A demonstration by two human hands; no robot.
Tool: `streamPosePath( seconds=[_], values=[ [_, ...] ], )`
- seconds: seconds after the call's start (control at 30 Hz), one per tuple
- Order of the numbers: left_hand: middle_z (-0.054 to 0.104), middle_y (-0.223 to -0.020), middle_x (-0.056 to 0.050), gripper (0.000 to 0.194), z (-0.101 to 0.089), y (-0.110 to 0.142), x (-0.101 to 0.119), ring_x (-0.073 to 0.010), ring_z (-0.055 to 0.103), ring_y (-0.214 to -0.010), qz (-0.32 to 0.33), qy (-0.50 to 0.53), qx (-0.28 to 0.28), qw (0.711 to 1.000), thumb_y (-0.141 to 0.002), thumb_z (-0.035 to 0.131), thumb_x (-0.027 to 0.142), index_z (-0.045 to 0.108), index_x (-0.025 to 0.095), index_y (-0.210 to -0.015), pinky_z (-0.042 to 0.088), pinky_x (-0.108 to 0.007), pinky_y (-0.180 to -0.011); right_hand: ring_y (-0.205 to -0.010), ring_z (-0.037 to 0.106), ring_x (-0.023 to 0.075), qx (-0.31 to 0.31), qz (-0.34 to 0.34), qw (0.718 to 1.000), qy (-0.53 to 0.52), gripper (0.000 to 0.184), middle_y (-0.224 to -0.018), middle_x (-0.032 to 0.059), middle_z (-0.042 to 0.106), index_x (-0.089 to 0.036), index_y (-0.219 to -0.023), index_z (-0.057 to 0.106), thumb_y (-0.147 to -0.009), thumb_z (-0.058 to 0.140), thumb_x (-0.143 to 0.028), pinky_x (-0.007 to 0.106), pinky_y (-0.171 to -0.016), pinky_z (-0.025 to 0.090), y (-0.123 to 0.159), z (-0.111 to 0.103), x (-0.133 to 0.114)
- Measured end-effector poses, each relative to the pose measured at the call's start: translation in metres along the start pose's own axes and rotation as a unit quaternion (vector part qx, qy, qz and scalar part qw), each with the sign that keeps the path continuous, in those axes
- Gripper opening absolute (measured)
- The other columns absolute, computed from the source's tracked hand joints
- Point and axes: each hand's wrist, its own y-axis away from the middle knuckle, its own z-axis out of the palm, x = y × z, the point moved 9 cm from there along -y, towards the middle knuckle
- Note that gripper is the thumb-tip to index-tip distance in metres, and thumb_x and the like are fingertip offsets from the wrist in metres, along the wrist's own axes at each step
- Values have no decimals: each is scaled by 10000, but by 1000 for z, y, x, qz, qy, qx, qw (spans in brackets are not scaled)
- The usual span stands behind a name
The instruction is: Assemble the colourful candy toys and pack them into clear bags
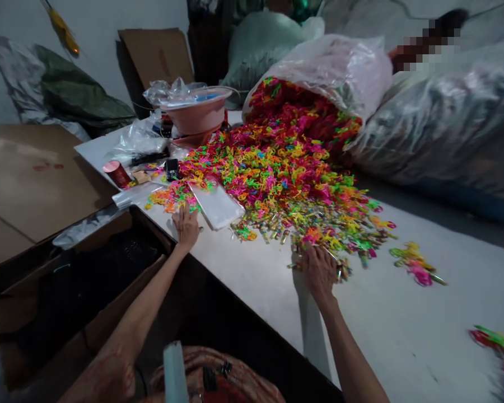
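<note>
A big heap of small neon plastic pieces (277, 162) spills from a large clear bag (331, 67) across the white table (403, 319). My left hand (186, 224) lies flat with fingers stretched toward a small pile of coloured pieces (172, 197), beside a clear plastic packet (216, 204). My right hand (317, 268) rests palm down at the near edge of the heap, fingers curled onto the pieces there. What its fingers hold, if anything, is hidden.
A pink basin (199, 112) with plastic wrap, a red cup (116, 173) and a small black object (172, 168) stand at the table's far left. An open cardboard box (88, 280) sits below the left edge. Large filled bags (445, 123) line the right.
</note>
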Motion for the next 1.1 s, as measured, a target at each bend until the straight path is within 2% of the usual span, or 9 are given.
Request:
streamPosePath(
  seconds=[0.1, 0.27, 0.37, 0.53, 0.63, 0.77, 0.93, 1.0, 1.1],
  values=[
    [361, -1525, -137, 470, 5, 5, 37, -305, 270, -1436, 93, -13, 20, 995, -910, 378, 185, 500, 209, -1364, 169, -615, -1139, -1227, 440, 321, 12, 38, 999, 24, 431, -1232, 174, 597, -151, -1274, 572, -927, 383, -323, 480, -983, 342, 5, -5, 1],
    [307, -1546, -167, 558, 36, 4, 94, -318, 284, -1428, 233, -59, -47, 969, -932, 442, 384, 371, 186, -1449, 263, -567, -1126, -1280, 411, 340, 50, 88, 995, -7, 561, -1378, 202, 490, -139, -1401, 438, -935, 353, -438, 539, -1030, 303, -5, -5, -26],
    [445, -1438, -218, 485, 44, -6, 100, -305, 438, -1331, 276, -113, -92, 950, -952, 398, 241, 396, 127, -1423, 404, -479, -1048, -1273, 430, 316, 35, 48, 996, -59, 562, -1354, 195, 516, -139, -1407, 427, -936, 359, -438, 498, -1012, 351, -8, 1, -70],
    [635, -1076, -218, 463, 35, -6, 100, -258, 635, -1024, 355, -134, -107, 919, -883, 344, -2, 492, 77, -1314, 536, -361, -808, -1348, 359, 303, -31, -138, 986, -89, 479, -1436, 137, 470, -224, -1381, 470, -932, 445, -390, 503, -1087, 261, -19, 15, -178],
    [641, -1030, -214, 432, 31, 12, 92, -261, 650, -986, 381, -131, -107, 909, -846, 384, -27, 548, 58, -1236, 551, -359, -787, -1359, 346, 310, -80, -172, 979, -76, 401, -1446, 117, 467, -246, -1330, 518, -942, 451, -318, 549, -1100, 207, -36, 26, -198],
    [628, -1202, -211, 470, 30, 39, 63, -265, 610, -1135, 427, -109, -77, 895, -843, 325, -22, 592, 85, -1214, 528, -380, -906, -1372, 333, 280, -103, -129, 985, -47, 408, -1432, 116, 482, -234, -1324, 520, -951, 372, -160, 527, -1090, 236, -49, 25, -160],
    [637, -1255, -152, 502, 25, 54, 26, -226, 584, -1197, 454, -72, -80, 885, -822, 316, 26, 626, 150, -1196, 445, -395, -1030, -1405, 281, 267, -74, -128, 987, -63, 443, -1490, 74, 420, -284, -1371, 485, -927, 477, -280, 500, -1123, 217, -2, -3, -100],
    [627, -1274, -153, 511, 16, 57, 30, -243, 575, -1207, 438, -58, -70, 895, -804, 348, 67, 600, 157, -1239, 388, -460, -1075, -1415, 264, 267, -29, -54, 996, -71, 498, -1509, 80, 388, -278, -1409, 443, -916, 491, -335, 486, -1132, 214, 26, -20, -57],
    [506, -1423, -136, 547, 4, 59, 68, -263, 462, -1324, 398, -16, -41, 916, -824, 399, 191, 488, 176, -1364, 306, -504, -1119, -1397, 296, 279, 23, 144, 986, -81, 546, -1494, 126, 387, -211, -1427, 414, -925, 423, -426, 476, -1109, 267, 64, -34, 32]
  ],
)
